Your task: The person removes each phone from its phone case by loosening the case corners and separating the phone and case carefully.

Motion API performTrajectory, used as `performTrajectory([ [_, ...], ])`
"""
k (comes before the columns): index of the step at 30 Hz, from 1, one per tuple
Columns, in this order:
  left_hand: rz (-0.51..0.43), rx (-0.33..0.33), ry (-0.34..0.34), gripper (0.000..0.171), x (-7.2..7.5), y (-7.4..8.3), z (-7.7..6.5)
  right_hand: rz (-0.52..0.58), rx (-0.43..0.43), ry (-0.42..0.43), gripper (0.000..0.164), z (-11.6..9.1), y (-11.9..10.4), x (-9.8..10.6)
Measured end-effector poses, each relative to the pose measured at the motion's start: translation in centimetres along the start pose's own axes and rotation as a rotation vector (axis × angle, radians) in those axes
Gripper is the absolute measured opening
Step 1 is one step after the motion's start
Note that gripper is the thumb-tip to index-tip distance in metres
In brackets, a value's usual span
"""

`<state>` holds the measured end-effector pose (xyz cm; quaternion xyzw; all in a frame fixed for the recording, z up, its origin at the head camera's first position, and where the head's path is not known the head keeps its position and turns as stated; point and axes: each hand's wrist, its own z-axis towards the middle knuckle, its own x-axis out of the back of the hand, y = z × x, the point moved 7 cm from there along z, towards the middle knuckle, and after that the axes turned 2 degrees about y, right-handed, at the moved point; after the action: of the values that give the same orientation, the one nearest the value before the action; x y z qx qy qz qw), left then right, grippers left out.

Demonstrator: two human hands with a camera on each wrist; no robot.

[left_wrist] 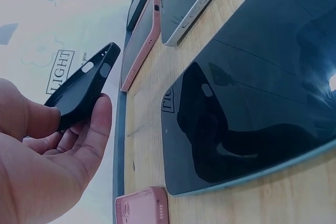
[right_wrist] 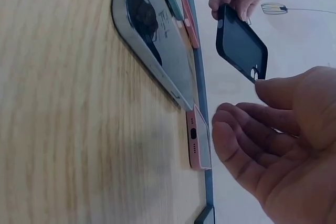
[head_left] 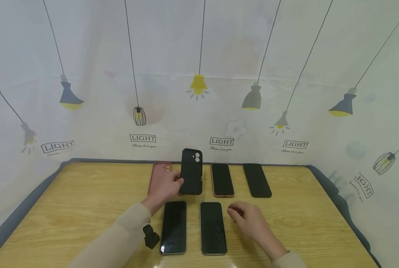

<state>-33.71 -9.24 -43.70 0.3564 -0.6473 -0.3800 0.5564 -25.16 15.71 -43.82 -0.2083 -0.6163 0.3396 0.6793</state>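
Observation:
My left hand (head_left: 166, 185) pinches a black phone case (head_left: 191, 173) by its lower left edge, thumb on one side and fingers on the other. The case is raised above the table, standing nearly upright with its camera holes at the top. Its hollow inner side shows in the left wrist view. A pink phone case (head_left: 156, 175) lies partly hidden behind that hand. My right hand (head_left: 251, 219) hovers beside the near right phone (head_left: 213, 227), its fingers loosely curled around nothing. To the left lies another phone (head_left: 173, 227), screen up.
Along the back of the wooden table (head_left: 85, 208) lie a phone in a pink case (head_left: 222, 180) and a flat black phone-shaped piece (head_left: 257, 180). A printed curtain (head_left: 172, 48) rises behind the table edge. A small black device (head_left: 150, 236) is on the left wrist.

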Motion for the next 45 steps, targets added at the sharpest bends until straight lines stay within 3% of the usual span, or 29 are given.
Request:
performTrajectory([
  [7,0.041,0.022,-0.007,0.035,-0.3,-0.3,0.4,-0.024,0.073,0.111,0.011,0.7,0.0,0.5],
  [13,0.062,0.039,-0.017,0.036,-0.7,-0.9,0.7,-0.023,0.114,0.152,0.011,1.1,-0.2,0.7],
  [18,0.074,0.057,-0.019,0.034,-0.9,-1.1,0.9,-0.021,0.121,0.160,0.011,1.3,-0.2,0.7],
  [25,-0.020,0.101,-0.033,0.037,-1.8,-1.6,1.4,-0.008,0.102,0.151,0.010,1.4,-0.3,0.7],
  [33,-0.008,0.138,-0.029,0.035,-2.1,-2.2,1.9,-0.004,0.104,0.156,0.010,1.4,-0.3,0.8],
  [39,0.048,0.156,-0.027,0.034,-2.3,-2.6,2.2,0.006,0.105,0.161,0.010,1.4,-0.2,0.7],
  [45,0.174,0.192,0.042,0.026,-1.9,-3.2,2.8,0.013,0.109,0.167,0.010,1.2,0.0,0.7],
])
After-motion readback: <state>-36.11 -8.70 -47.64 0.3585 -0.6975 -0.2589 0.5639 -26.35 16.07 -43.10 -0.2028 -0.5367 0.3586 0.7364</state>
